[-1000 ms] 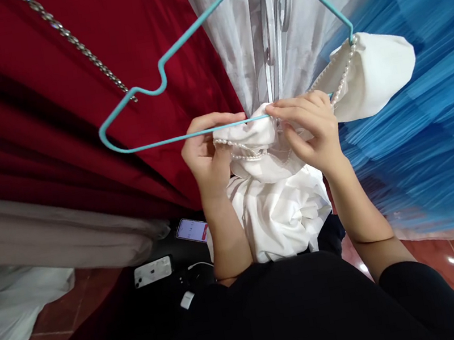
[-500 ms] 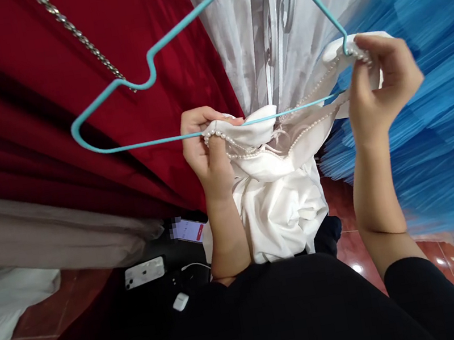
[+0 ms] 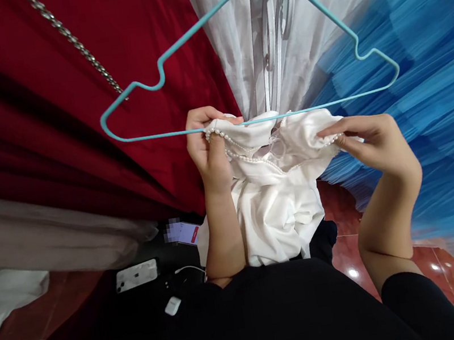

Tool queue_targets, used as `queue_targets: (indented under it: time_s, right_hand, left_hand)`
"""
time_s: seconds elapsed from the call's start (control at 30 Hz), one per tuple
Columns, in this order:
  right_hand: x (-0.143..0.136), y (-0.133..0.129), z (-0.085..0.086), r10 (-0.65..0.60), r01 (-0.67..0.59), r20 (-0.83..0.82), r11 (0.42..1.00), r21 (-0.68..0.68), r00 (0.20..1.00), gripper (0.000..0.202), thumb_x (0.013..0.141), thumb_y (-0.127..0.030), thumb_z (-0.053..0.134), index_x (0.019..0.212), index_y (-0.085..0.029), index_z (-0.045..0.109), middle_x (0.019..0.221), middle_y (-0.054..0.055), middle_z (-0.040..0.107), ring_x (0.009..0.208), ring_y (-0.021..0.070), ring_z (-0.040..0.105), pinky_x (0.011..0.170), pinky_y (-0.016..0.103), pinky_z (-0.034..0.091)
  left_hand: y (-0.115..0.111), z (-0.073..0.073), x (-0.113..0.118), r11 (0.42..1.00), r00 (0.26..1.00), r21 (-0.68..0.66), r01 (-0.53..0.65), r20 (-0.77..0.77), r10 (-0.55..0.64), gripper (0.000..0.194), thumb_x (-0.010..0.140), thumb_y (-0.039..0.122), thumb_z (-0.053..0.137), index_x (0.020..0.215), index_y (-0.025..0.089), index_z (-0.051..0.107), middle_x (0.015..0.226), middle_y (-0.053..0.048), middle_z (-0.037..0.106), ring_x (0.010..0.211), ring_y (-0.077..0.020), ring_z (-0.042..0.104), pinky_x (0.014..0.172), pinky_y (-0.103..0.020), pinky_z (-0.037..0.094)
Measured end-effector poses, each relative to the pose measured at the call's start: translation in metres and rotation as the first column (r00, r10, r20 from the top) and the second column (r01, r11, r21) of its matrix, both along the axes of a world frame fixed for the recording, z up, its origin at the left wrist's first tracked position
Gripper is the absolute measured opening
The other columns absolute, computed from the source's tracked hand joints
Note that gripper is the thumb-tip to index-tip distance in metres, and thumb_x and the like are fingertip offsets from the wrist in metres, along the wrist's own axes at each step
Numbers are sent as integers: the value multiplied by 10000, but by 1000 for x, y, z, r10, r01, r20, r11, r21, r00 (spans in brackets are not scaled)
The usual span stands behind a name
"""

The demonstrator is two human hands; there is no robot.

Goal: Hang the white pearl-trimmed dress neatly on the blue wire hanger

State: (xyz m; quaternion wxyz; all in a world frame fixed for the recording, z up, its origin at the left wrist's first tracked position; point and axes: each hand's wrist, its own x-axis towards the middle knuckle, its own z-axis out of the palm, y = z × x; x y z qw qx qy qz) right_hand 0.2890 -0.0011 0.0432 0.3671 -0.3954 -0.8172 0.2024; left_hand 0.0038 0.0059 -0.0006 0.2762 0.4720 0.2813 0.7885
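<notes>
A white dress (image 3: 278, 208) with pearl-beaded edges hangs gathered in front of me, its skirt bunched close to my body. My left hand (image 3: 212, 149) is closed on one side of its beaded top, with the bottom bar of the light-blue hanger (image 3: 140, 139) crossing at its fingers. Whether those fingers also grip the bar I cannot tell. My right hand (image 3: 373, 144) pinches the beaded edge at the other side of the top, below the bar and apart from the hanger. Both notched shoulders of the hanger are bare.
Red fabric (image 3: 169, 24) hangs at the left, white fabric (image 3: 226, 32) behind, and blue tulle (image 3: 443, 118) at the right. A beaded strand (image 3: 75, 44) lies over the red. A phone (image 3: 137, 275), a lit screen (image 3: 185, 232) and a small white case (image 3: 173, 305) rest lower left.
My right hand has moved down and left with the dress's beaded edge, away from the hanger's right shoulder. That side of the hanger now shows bare, and the hanger has shifted slightly right.
</notes>
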Motion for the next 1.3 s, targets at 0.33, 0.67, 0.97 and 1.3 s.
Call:
queue_targets:
  time_s: [0.33, 0.67, 0.97, 1.3]
  right_hand:
    - [-75, 29, -10, -101, 160, -139, 835, 526, 985, 256, 941, -190, 605, 1113, -304, 755, 951, -32, 783, 868, 178, 716, 900, 461, 539]
    - [-73, 21, -16, -222, 289, -199, 852, 436, 954, 188, 900, -166, 657, 1010, -299, 731, 925, -30, 780, 849, 203, 704, 898, 481, 545]
    - [-65, 25, -13, -148, 210, -172, 878, 430, 974, 178, 865, -125, 680, 929, -289, 704, 966, -45, 803, 915, 208, 758, 957, 471, 517]
    - [-66, 28, -20, -142, 209, -175, 860, 465, 974, 194, 871, -130, 658, 959, -299, 694, 997, -62, 804, 894, 191, 739, 975, 466, 501]
  left_hand:
    - [0, -7, -4, 999, 993, -11, 37, -112, -38, 327, 949, 541, 691, 1028, 232, 619, 944, -34, 711, 981, -216, 744, 915, -341, 575]
    - [7, -43, -86, 903, 955, -312, -296, -83, 284, 178, 684, 73, 695, 833, 169, 680, 741, 20, 688, 665, -126, 641, 647, -251, 501]
    - [7, 47, -115, 829, 842, 156, -537, 38, 538, 338, 561, -95, 429, 746, 101, 633, 736, 32, 592, 663, -65, 534, 650, -178, 441]
    - [38, 105, -65, 974, 929, -11, -225, -305, 211, 370, 790, -179, 379, 908, 115, 572, 835, -5, 565, 690, -78, 543, 636, -181, 440]
